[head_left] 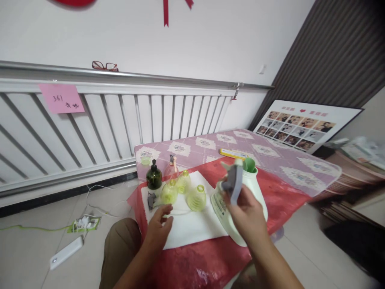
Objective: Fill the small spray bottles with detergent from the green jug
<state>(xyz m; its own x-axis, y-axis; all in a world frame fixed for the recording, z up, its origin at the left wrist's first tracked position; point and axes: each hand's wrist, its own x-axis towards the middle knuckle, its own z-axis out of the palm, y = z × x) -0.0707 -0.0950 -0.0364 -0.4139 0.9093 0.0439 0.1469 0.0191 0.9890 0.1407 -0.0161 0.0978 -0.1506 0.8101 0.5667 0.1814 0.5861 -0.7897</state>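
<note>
My right hand (248, 210) is closed on a grey trigger spray head (235, 182), slightly blurred, lifted in front of a large pale green jug (261, 192). A green cup-like piece (249, 165) sits at the jug's mouth. My left hand (161, 224) hovers over a white cloth (192, 230) with its fingers apart and nothing in them. Just beyond it are a yellow-green clear bottle (169, 194), a second one (183, 182) and a third (197, 199), all without tops. Another grey spray head (151, 200) lies at the cloth's left edge.
A dark pump bottle (154, 178) and a pinkish clear bottle (172, 168) stand behind. Red plastic sheeting (207, 261) covers the table's near part. A yellow box (233, 153) lies at the back. A radiator (153, 116) runs along the wall; a power strip (66, 252) lies on the floor.
</note>
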